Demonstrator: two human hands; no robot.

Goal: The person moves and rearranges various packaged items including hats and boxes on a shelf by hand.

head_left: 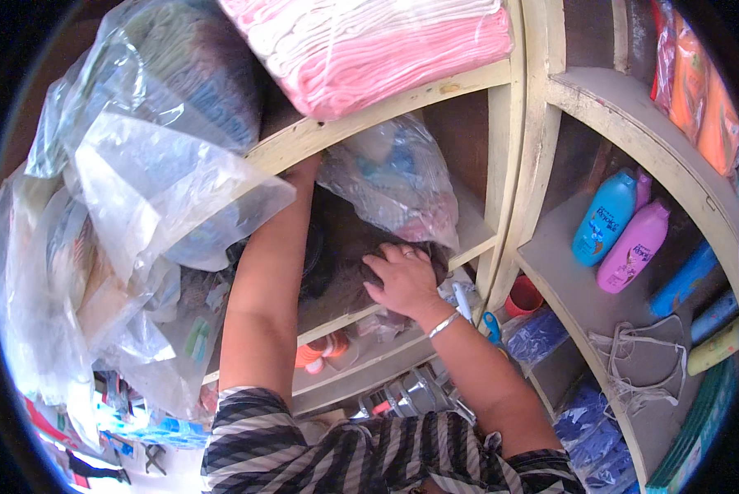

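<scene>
Both my arms reach into a wooden shelf compartment (pixel 406 133). My right hand (pixel 403 278), with a ring and a silver bracelet (pixel 445 324), rests with fingers spread on a dark brown bundle, just below a clear plastic bag (pixel 400 179) of folded cloth. What its fingers grip cannot be told. My left forearm (pixel 267 265) goes deep into the compartment; the left hand is hidden behind the upper shelf edge. Black items (pixel 320 247) lie beside that forearm. A pink and white stack of wrapped textiles (pixel 382 55) sits on the shelf above.
Clear plastic bags (pixel 129 191) bulge out at the left, over the shelf edge. At the right, shelves hold blue (pixel 604 216) and pink (pixel 633 247) shampoo bottles, white string (pixel 647 364) and a red cup (pixel 524 296). Scissors with blue handles (pixel 492 327) stand near my right forearm.
</scene>
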